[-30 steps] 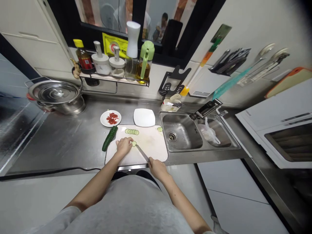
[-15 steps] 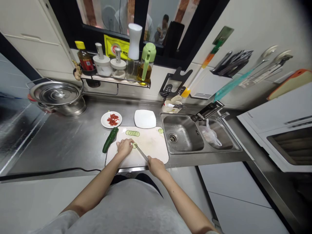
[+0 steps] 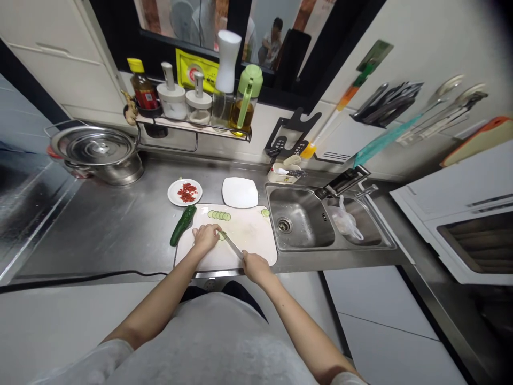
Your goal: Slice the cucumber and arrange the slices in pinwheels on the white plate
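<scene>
On the white cutting board (image 3: 248, 243), my left hand (image 3: 207, 238) is closed, its fingertips on a small cucumber slice (image 3: 222, 235). My right hand (image 3: 255, 267) grips the handle of a knife (image 3: 233, 246), whose tip reaches the same slice beside my left fingers. Above the hands, a row of overlapping cucumber slices (image 3: 219, 215) lies along the board. A few more slices (image 3: 265, 213) sit in its upper right corner. The long cucumber piece (image 3: 183, 225) rests against the board's left edge.
Behind the board stand a plate (image 3: 172, 193) of chopped red pieces and a white square plate (image 3: 239, 192). To the right is a double sink (image 3: 300, 247) with a plastic bag in it. A lidded steel pot (image 3: 120, 174) stands left, under a condiment shelf (image 3: 192, 127).
The view has shifted slightly. The knife tip and the slice under it have moved a little, the slice now looking tilted. Both hands keep their hold.
</scene>
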Demonstrator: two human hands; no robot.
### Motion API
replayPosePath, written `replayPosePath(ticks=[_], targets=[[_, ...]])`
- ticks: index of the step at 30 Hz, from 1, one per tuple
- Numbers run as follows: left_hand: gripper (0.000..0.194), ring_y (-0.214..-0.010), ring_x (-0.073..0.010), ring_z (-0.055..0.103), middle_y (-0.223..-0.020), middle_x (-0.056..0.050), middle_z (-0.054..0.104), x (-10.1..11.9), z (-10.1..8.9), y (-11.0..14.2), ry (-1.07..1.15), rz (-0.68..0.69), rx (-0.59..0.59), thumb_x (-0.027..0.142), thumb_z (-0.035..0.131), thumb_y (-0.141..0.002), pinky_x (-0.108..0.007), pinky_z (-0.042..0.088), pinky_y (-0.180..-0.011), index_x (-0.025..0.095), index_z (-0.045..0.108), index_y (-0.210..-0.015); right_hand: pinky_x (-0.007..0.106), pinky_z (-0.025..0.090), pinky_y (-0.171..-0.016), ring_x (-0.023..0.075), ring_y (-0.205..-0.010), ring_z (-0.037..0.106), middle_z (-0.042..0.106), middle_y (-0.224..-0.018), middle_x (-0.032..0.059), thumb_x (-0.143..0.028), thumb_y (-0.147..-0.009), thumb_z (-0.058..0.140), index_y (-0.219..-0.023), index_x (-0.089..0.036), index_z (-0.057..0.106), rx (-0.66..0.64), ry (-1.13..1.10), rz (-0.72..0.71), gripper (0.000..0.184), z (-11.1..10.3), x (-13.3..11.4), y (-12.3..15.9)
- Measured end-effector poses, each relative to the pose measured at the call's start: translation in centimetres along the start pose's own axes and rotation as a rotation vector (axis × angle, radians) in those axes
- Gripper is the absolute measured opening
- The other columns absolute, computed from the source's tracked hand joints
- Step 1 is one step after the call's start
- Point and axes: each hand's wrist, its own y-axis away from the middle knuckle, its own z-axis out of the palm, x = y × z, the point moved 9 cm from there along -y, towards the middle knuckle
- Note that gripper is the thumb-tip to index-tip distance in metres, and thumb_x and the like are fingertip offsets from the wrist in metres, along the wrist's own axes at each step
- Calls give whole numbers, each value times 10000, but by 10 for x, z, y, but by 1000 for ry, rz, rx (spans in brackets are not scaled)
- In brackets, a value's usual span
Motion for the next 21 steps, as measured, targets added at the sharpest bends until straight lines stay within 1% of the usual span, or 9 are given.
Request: replayPosePath(ticks=[4,10,21], targets=[[289,-1051,-262,540,-981,-26,695,0,0,0,6,-11,-3,201,533,-789,-402,283,-886,306,670,-1021,306,422,-711,252,-954,656,688,-1033,138,-190,-899,399,-1165,-200,525,-26,5,1,294,0,0,0],[289,-1044,-262,543,-987,-28,694,-1,0,0,5,-16,2,199,531,-791,-402,283,-887,304,672,-1020,314,425,-714,258,-964,656,692,-1030,143,-185,-909,377,-1167,-188,523,-31,20,-16,297,-2,-3,1],[296,-1044,-263,547,-978,-26,707,1,-2,3,-10,-49,33,193,529,-784,-407,282,-892,305,679,-1013,308,427,-737,243,-968,649,690,-1029,137,-166,-898,391,-1173,-184,531,0,-15,-39,309,1,0,-1]])
